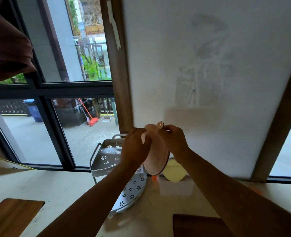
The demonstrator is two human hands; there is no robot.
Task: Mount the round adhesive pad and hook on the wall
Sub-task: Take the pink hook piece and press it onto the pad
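I hold a round, pale translucent adhesive pad (156,151) with a dark rim and a small tab at its top, upright in front of the white wall (209,65). My left hand (134,147) pinches a thin film at the pad's upper left edge. My right hand (174,139) grips the pad's upper right edge near the tab. The hook is not visible to me.
A white metal corner rack (105,156) with flower cut-outs stands on the pale countertop (64,189) below my hands. A yellow object (173,171) lies by the wall base. Wooden boards (11,216) sit at the lower left and lower right. A dark-framed window (38,86) fills the left.
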